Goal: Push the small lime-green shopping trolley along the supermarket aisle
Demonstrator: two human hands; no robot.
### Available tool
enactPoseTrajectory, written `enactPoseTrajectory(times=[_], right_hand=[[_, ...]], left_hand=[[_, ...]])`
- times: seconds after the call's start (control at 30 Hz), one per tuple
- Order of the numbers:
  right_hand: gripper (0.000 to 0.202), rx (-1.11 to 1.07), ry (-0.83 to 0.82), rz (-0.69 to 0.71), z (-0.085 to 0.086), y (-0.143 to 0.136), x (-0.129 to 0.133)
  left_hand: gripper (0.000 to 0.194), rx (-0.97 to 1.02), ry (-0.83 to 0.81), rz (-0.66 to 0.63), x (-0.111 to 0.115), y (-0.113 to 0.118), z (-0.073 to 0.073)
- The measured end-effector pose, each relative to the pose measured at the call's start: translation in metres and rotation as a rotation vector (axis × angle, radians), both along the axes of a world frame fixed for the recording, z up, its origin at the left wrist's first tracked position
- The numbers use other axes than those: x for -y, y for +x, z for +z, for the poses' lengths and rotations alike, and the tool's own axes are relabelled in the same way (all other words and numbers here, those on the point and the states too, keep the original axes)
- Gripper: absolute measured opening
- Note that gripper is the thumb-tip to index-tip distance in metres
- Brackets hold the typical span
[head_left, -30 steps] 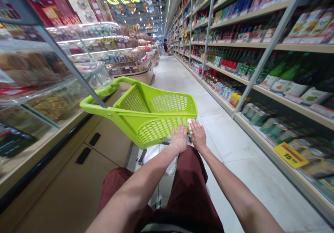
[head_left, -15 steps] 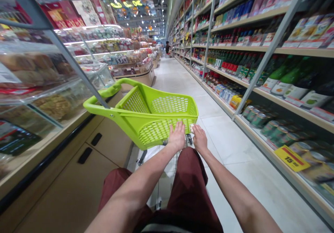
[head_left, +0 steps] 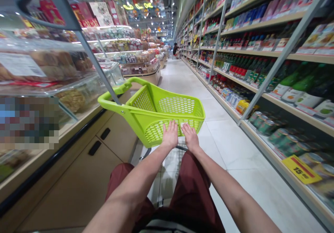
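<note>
A bright green plastic shopping cart (head_left: 135,113) stands sideways in front of me, its perforated basket at knee height. My left hand (head_left: 171,134) lies flat against the near side wall, fingers stretched out and holding nothing. Close to its right, my right hand (head_left: 190,136) presses a small white tissue (head_left: 182,125) on the same wall, near the basket's front end. Fingers cover most of the tissue, so its exact kind is hard to make out. The part of the basket floor that shows through the opening holds nothing visible.
To the left runs a display counter (head_left: 86,177) with packaged bread (head_left: 49,64). Tall shelves (head_left: 263,97) of bottles and cans line the right, with a yellow price tag (head_left: 300,170). A person (head_left: 175,49) crouches far down the tiled aisle (head_left: 180,76).
My right hand has slid left along the basket wall with the tissue, from the front corner towards my left hand. The view has shifted, so the cart appears further right.
</note>
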State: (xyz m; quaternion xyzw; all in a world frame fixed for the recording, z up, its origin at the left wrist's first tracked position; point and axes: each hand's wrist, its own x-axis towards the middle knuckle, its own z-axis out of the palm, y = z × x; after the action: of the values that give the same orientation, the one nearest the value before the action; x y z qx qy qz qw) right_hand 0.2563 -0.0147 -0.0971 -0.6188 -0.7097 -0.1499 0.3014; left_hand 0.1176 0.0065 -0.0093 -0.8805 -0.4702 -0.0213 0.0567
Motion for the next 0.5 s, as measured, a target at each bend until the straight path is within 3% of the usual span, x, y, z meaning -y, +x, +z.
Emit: enactPoseTrajectory(times=[0.1,0.23,0.33,0.4,0.5], right_hand=[[0.049,0.014,0.02,0.033,0.006,-0.009,0.002],[0.051,-0.023,0.239,0.028,0.046,-0.02,-0.012],[0.051,0.001,0.265,0.039,0.064,-0.026,-0.028],[0.052,0.039,0.224,0.054,0.059,-0.029,-0.035],[0.052,0.084,0.178,0.061,0.034,-0.032,-0.035]], left_hand=[[0.063,0.002,-0.022,0.016,-0.001,-0.009,0.001],[0.061,0.057,0.02,0.031,-0.005,-0.018,0.007],[0.06,0.076,0.052,0.046,-0.009,-0.027,0.014],[0.06,0.073,0.054,0.056,-0.011,-0.035,0.018],[0.06,0.079,0.054,0.071,-0.01,-0.046,0.021]])
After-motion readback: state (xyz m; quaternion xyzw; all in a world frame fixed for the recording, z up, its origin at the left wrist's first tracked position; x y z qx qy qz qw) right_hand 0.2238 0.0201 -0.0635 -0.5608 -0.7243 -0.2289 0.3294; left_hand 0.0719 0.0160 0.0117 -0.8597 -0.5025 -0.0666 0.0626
